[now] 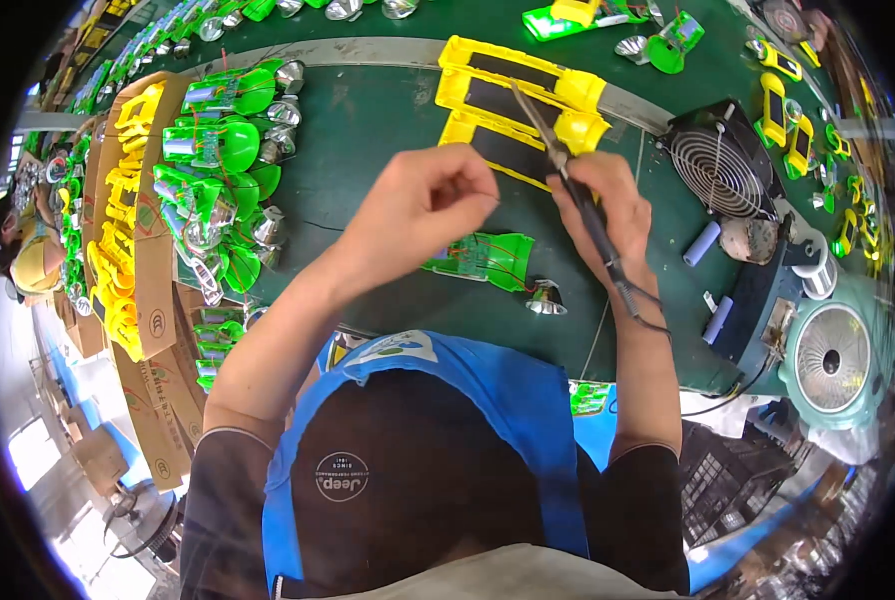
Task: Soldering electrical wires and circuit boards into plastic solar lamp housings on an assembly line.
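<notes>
- the right hand [613, 205] held a soldering iron [598, 232], its tip over yellow frames [580, 130].
- the left hand [413, 205] curled above a green housing [483, 260] on the bench [358, 130].
- a reflector [546, 298] lay just beside the housing.
- at left, green assemblies [233, 147] lined a carton [158, 290] of yellow parts [118, 262].

Before you, a green table [353, 130] is stretching toward twelve o'clock; bright white light [33, 452] is glaring at your eight o'clock.

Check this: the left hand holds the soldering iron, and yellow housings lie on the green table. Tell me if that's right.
Not quite: the right hand holds the soldering iron, as the head view shows; yellow housings lie on the green table.
</notes>
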`<state>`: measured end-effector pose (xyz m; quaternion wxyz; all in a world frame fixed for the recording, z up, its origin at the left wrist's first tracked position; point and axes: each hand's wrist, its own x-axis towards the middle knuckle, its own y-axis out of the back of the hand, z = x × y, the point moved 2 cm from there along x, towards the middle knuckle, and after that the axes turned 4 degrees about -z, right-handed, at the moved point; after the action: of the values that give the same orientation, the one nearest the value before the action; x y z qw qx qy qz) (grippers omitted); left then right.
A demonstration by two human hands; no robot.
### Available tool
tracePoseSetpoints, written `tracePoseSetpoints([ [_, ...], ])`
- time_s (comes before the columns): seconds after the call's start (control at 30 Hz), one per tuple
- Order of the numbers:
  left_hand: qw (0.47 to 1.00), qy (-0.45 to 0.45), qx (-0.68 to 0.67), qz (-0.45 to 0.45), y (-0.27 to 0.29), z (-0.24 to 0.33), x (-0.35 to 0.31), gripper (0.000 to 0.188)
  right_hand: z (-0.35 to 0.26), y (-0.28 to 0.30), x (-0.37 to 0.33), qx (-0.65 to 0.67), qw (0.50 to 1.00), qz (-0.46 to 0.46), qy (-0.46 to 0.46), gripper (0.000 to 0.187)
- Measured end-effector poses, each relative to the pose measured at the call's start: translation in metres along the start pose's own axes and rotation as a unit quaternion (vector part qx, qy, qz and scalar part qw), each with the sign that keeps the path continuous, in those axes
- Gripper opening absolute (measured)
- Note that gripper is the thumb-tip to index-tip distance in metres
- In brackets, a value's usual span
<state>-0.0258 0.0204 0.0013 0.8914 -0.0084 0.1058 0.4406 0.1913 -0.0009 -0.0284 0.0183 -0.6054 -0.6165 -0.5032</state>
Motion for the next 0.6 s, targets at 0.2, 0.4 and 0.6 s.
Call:
tracePoseSetpoints([
  [0.2, 0.995, 0.035, 0.082, 0.050, 0.028, -0.010, 0.006, 0.005, -0.020, 0.016, -0.033, 0.000, 1.000, -0.015, -0.022, 0.041],
  [0.4, 0.862, -0.218, 0.457, -0.030, 0.027, -0.003, 0.026, 0.005, -0.028, 0.032, -0.041, 0.324, 0.871, 0.084, -0.359, 0.021],
  [0.6, 0.804, -0.243, 0.537, -0.079, 0.024, -0.001, 0.031, 0.007, -0.009, 0.025, -0.022, 0.393, 0.823, 0.010, -0.411, 0.015],
])
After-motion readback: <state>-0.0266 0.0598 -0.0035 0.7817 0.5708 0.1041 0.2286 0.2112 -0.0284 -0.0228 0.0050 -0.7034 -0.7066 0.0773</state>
